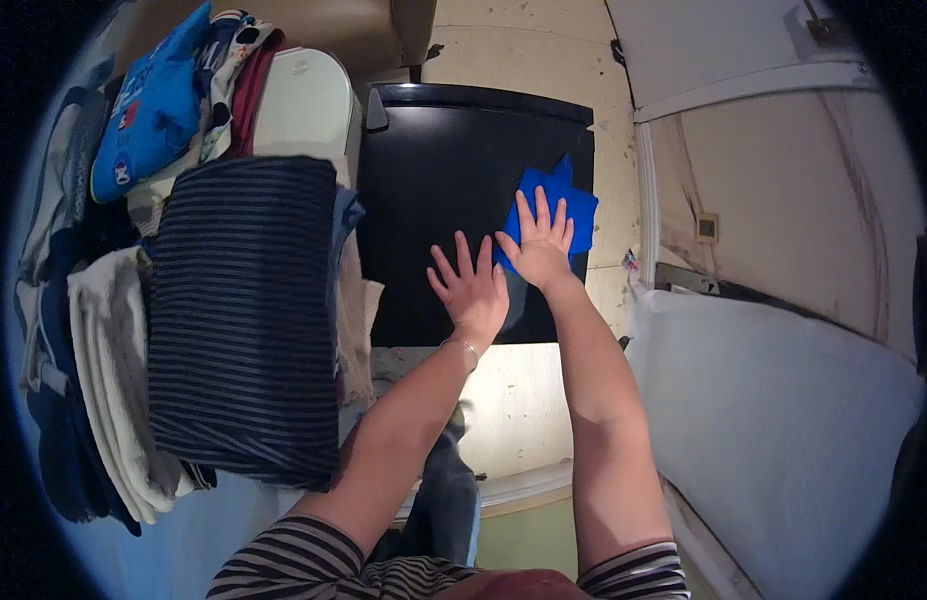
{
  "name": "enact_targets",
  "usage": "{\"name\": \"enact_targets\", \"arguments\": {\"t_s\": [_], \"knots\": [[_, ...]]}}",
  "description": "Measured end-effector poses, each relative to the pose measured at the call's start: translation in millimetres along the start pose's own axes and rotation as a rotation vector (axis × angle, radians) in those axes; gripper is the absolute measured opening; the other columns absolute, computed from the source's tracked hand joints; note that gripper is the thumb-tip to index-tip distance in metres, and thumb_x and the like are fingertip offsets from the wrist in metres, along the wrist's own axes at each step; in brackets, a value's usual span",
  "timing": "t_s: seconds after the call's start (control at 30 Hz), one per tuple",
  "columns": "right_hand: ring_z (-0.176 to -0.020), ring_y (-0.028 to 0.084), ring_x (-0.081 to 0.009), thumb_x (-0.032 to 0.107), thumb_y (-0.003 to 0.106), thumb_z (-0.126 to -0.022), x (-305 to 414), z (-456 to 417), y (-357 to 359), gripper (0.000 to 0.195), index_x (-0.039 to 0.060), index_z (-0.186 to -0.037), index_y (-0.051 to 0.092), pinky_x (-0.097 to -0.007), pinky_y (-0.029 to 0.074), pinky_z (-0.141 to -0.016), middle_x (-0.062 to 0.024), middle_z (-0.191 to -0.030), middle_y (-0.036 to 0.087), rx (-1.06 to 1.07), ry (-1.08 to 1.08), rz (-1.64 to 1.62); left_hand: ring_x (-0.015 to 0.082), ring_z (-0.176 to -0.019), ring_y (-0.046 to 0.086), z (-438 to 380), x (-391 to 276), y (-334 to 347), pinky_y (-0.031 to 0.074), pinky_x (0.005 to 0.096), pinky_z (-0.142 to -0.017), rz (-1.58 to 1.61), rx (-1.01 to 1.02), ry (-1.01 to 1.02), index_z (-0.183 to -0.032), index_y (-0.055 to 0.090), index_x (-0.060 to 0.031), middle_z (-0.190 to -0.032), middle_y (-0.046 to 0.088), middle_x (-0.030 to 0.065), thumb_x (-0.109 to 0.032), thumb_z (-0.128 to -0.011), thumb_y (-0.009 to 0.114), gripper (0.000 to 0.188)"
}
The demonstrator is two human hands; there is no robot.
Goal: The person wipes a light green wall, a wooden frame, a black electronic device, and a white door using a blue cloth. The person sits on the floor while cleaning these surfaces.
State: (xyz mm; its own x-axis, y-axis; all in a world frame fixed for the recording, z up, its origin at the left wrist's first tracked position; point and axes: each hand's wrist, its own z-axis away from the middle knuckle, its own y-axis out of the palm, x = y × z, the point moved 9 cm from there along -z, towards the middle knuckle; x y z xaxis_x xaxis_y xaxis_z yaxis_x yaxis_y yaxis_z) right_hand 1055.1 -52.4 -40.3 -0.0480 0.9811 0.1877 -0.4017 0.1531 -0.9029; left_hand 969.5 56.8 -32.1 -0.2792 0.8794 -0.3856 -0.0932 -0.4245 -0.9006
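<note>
A black, smooth-faced cabinet or small appliance [426,187] stands before me, its flat surface catching some light. My right hand [542,244] lies palm down with fingers spread on a crumpled blue cloth [580,214], near the right edge of that surface. To its left, my left hand [471,292] rests palm down over the bare black surface, fingers apart and holding nothing. A thin bracelet [463,349] circles the left wrist. The part of the cloth beneath my right palm is hidden.
Close on the left are a folded dark striped textile [242,315], a folded white towel [122,375], a blue printed fabric piece [148,112] and a white rounded-end object [302,97]. At right, a pale sheet [763,405] hangs or stands by the wall [778,172].
</note>
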Motion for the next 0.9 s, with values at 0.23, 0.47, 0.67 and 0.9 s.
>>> {"name": "enact_targets", "arguments": {"t_s": [0.23,0.47,0.67,0.9], "knots": [[-0.144,0.009,-0.0442,0.052,0.058,-0.087,16,-69,-30,0.076,0.0249,-0.151,0.028,-0.0593,0.010,-0.114,-0.0090,-0.159,0.015,-0.071,-0.251,0.036,0.0502,-0.140,0.016,1,1,5,0.014,0.0638,-0.110,-0.111,-0.077,-0.071,-0.141,0.046,-0.0256,-0.155,0.025,0.0139,-0.034,-0.088,0.055,0.054],[-0.141,0.023,-0.0423,0.049,0.062,-0.084,127,-91,-27,0.070,0.0237,-0.145,0.039,-0.0598,0.020,-0.111,-0.0081,-0.154,0.029,-0.042,-0.704,0.016,0.0535,-0.136,0.020,4,1,2,0.017,0.0667,-0.108,-0.152,-0.077,-0.056,-0.136,0.052,-0.0226,-0.150,0.030,0.0172,-0.034,-0.086,0.054,0.051],[-0.137,0.034,-0.0383,0.039,0.072,-0.076,147,-42,-14,0.072,0.0198,-0.140,0.046,-0.0539,0.028,-0.110,-0.0084,-0.149,0.040,0.008,-0.961,-0.169,0.0530,-0.135,0.023,6,8,9,0.017,0.0663,-0.108,-0.119,0.006,-0.124,-0.125,0.059,-0.0199,-0.142,0.040,0.0173,-0.036,-0.085,0.055,0.044],[-0.138,0.030,-0.0411,0.046,0.070,-0.075,160,-109,-36,0.079,0.0151,-0.142,0.043,-0.0520,0.029,-0.109,-0.0157,-0.152,0.031,-0.196,-0.846,-0.055,0.0519,-0.133,0.030,4,1,-3,0.022,0.0658,-0.106,-0.072,-0.108,-0.095,-0.132,0.057,-0.0263,-0.147,0.038,0.0165,-0.032,-0.084,0.059,0.048]]}}
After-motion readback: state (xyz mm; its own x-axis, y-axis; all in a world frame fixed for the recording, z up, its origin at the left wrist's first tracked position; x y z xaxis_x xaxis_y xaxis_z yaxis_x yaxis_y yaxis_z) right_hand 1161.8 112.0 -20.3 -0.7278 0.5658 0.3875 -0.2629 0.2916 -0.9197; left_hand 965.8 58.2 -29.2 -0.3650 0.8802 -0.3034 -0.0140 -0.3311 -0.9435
